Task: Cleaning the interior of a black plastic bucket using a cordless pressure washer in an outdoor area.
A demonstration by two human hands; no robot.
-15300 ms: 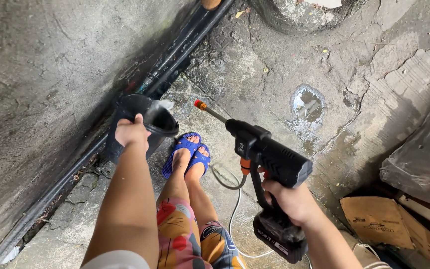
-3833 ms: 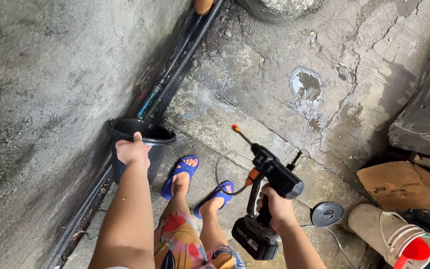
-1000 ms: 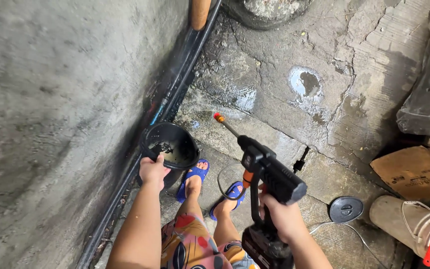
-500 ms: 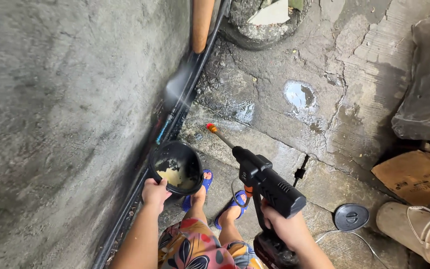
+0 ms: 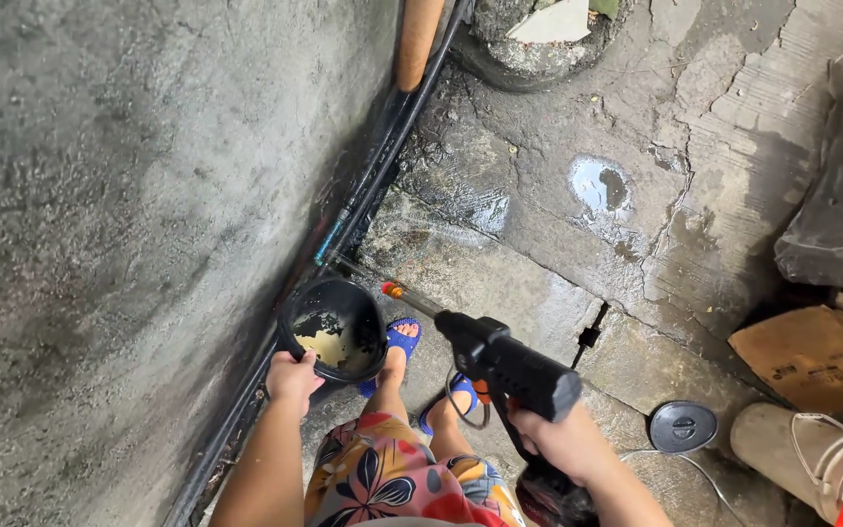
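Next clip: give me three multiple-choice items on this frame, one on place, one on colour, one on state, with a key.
1. Where is the round black bowl held?
A. beside the grey concrete wall
B. on the brown cardboard piece
C. on the white bucket

2. What colour are the sandals?
A. red
B. blue
C. green

3. What is inside the bowl?
A. nothing
B. clear water to the brim
C. yellowish residue

Key: 1 A, the left hand holds its rim next to the wall; 2 B, both sandals show blue; 3 C, a yellowish patch lies on its bottom, while the right hand keeps its grip on the black spray gun.
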